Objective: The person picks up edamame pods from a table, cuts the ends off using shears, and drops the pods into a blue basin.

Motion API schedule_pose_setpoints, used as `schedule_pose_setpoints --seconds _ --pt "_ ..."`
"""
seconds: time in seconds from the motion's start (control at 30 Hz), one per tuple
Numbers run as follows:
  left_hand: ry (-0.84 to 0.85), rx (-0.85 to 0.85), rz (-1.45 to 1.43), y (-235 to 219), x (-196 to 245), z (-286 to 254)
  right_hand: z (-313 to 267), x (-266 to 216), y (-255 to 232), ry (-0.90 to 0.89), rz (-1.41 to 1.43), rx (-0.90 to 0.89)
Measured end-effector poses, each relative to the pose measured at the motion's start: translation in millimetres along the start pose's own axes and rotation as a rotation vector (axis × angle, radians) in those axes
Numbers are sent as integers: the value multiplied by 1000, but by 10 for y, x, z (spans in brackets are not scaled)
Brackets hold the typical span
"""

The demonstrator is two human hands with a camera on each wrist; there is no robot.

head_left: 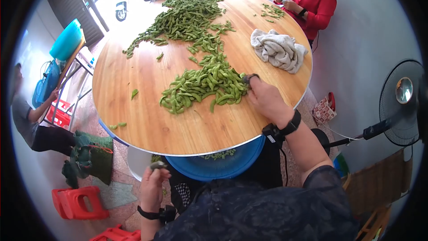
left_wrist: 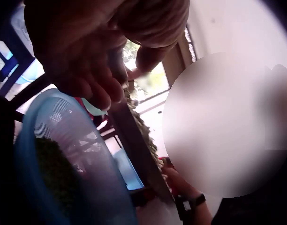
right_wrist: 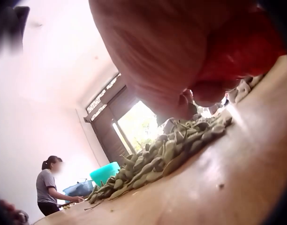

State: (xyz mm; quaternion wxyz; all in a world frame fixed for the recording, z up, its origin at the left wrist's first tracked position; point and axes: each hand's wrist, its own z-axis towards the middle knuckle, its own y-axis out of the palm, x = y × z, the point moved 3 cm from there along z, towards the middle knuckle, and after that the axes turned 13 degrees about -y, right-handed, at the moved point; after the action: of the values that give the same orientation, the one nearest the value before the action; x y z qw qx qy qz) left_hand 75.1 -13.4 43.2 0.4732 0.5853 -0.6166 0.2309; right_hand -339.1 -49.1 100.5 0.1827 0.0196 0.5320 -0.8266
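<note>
At frame centre on the round desk (head_left: 147,129), the right hand (head_left: 264,98) is reaching, fingers curled, into the large unsorted pod pile (head_left: 203,87), while the left hand (head_left: 154,183) is pinching one pod (head_left: 157,165) beside the partly filled blue basin (head_left: 223,165).

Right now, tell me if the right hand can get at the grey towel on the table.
Probably yes: the right hand rests at the pod pile, and the towel lies just beyond, bare tabletop between.

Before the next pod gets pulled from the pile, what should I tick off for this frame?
1. Right hand at the near pod pile: ok.
2. Right grip on a pod: cannot tell, fingers hidden.
3. Left hand below the table rim, pinching something small: ok.
4. Blue basin under the table edge, pods inside: ok.
5. Towel apart from the pile: ok.
</note>
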Motion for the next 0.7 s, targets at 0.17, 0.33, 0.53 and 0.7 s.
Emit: schedule_pose_setpoints --seconds 0.17,0.33,0.53,0.7 --pt "-199 -380 214 670 156 82 -158 -546 -263 -65 187 95" --pt "-534 -700 -42 1285 166 238 -350 -1353 -303 -674 262 -42" --pt "-463 -675 -5 1255 23 223 -556 -1391 -150 -370 492 -41" --pt "-338 -526 193 1141 -5 155 -701 -1406 193 85 977 -200"
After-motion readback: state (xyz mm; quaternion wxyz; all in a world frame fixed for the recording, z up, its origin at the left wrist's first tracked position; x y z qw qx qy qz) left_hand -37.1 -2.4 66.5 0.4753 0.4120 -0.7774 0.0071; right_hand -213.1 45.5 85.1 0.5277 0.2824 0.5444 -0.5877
